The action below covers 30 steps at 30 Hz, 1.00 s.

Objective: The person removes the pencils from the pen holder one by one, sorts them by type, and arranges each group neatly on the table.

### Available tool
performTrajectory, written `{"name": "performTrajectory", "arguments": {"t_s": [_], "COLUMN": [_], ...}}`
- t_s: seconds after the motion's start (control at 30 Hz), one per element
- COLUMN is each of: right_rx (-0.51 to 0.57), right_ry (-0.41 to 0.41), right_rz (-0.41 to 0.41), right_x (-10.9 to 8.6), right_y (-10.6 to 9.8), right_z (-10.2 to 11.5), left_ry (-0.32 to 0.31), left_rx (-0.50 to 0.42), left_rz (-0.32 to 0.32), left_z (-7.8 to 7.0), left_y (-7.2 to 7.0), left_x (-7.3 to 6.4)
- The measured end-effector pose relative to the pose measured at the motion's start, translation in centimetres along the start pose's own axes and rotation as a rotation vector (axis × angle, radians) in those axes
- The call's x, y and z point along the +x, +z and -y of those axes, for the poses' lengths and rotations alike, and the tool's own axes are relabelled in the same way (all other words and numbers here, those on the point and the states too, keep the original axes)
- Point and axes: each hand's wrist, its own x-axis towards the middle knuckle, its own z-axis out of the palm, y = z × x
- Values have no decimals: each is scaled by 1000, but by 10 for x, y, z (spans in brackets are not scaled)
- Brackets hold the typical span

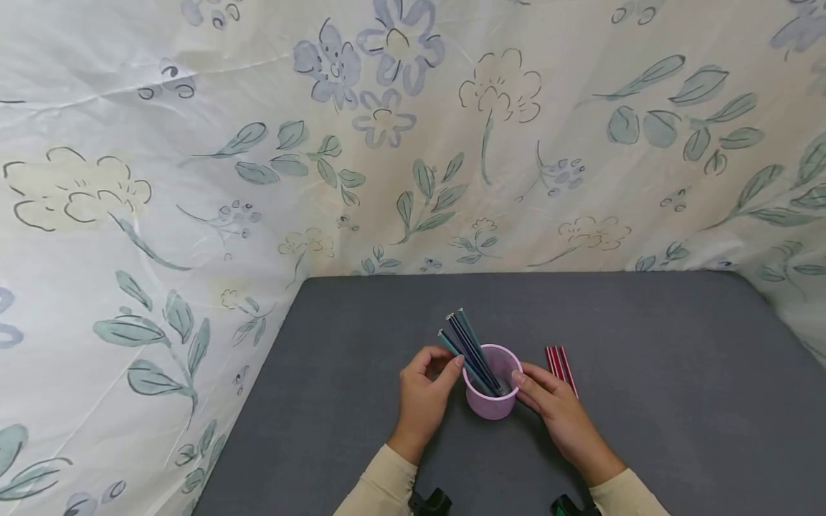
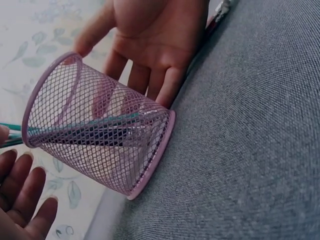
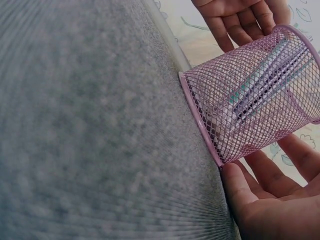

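Observation:
A pink mesh pencil cup (image 1: 492, 408) stands upright on the dark grey table. Several dark blue and teal pencils (image 1: 470, 342) lean in it toward the upper left, their ends above the rim. At the cup's left side, my left hand (image 1: 421, 398) pinches a teal pencil between thumb and forefinger near the rim; its other fingers hang loosely curled in the left wrist view. My right hand (image 1: 564, 416) holds the cup from the right, thumb at the rim and fingers along the mesh (image 3: 255, 95). Just beyond that hand lie several red pencils (image 1: 560, 365), partly hidden by it.
The grey tabletop (image 1: 323, 401) ends at a back edge against a hanging floral cloth (image 1: 400, 179), which also runs down the left side. Dark wrist-worn devices (image 1: 432, 502) show at the bottom of the head view, beside cream sleeves (image 1: 381, 484).

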Motion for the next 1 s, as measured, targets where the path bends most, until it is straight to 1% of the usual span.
{"name": "performTrajectory", "arguments": {"t_s": [0.33, 0.63, 0.77, 0.87, 1.0], "right_rx": [7, 4, 3, 3, 5], "right_ry": [6, 10, 6, 1, -1], "right_rz": [-10, -11, -11, -11, -8], "right_x": [1, 2, 3, 3, 3], "right_y": [2, 3, 3, 3, 3], "right_z": [2, 2, 3, 3, 2], "left_ry": [-12, 54, 86, 97, 93], "left_rx": [0, -91, -145, -175, -211], "left_rz": [-17, -45, -57, -62, -66], "left_z": [-5, -10, -15, -19, -24], "left_y": [3, -1, -3, -5, -7], "left_x": [6, 12, 16, 19, 22]}}
